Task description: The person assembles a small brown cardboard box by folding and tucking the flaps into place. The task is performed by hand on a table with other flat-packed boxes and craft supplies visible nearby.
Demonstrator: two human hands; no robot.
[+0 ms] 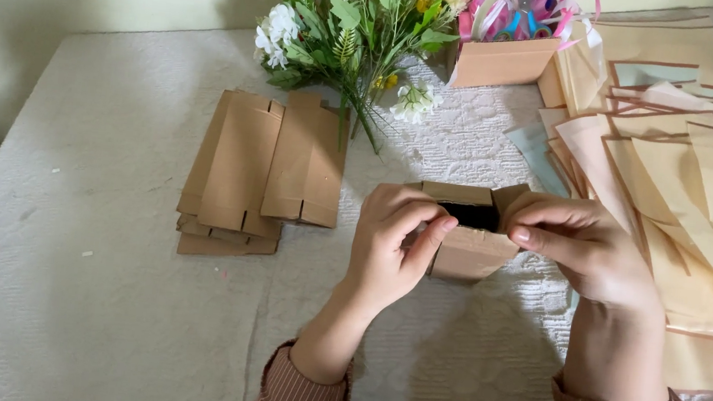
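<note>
A small brown cardboard box stands in the middle of the white cloth-covered table, its top open and dark inside. My left hand grips its left side, thumb and fingers curled over the rim. My right hand pinches the flap at its upper right edge. Both wrists wear striped pinkish sleeves.
A stack of flat folded brown cardboard blanks lies to the left. Artificial flowers lie at the back. A brown box with ribbons and scissors stands behind. Sheets of tan and pale blue wrapping paper cover the right side.
</note>
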